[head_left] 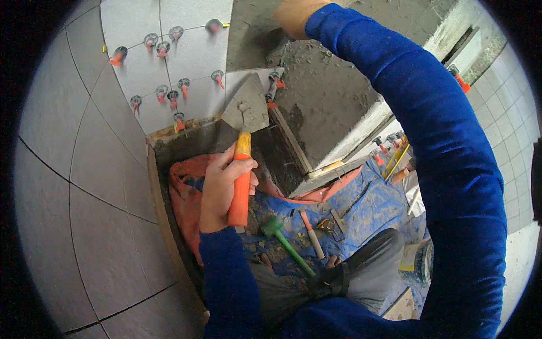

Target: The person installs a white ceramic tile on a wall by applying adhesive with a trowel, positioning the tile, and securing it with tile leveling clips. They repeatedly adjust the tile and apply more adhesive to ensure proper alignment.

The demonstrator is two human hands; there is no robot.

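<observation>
The steel pointed trowel with an orange handle [244, 141] stands upright against the grey mortar wall [322, 96], left hand [221, 189] fingers wrapped round its grip. Right hand [293, 14] presses the wall's top edge; its fingers' state cannot be told. A green rubber mallet [285, 243] lies below.

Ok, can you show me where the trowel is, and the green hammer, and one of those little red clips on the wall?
trowel [246, 107], head view, on the flat metal blade
green mallet [273, 227], head view, on its green head
red clip [117, 56], head view, on the red wedge at the tile joint
</observation>
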